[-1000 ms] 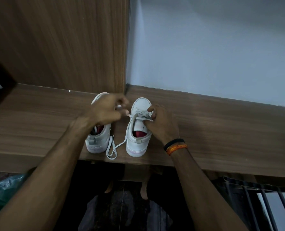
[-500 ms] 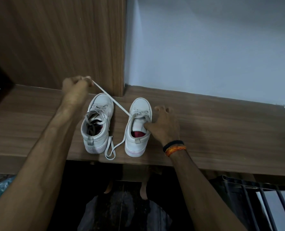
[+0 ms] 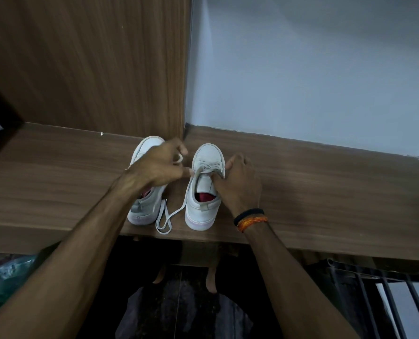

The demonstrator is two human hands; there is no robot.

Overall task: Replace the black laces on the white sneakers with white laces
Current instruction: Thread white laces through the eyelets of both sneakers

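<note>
Left hand point(image 3: 159, 165) pinches white lace point(image 3: 179, 158); right hand point(image 3: 237, 184) grips right sneaker point(image 3: 204, 189).

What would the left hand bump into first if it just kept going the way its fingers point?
Probably the right sneaker. The left hand, pinching a white lace, points rightward toward that shoe's laced front, across a narrow gap. Depth is hard to judge, so it might pass just above.

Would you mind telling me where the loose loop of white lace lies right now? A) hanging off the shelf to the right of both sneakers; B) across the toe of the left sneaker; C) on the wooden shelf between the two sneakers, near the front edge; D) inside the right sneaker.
C: the white lace loops on the wooden shelf between the sneakers' heels.
</note>
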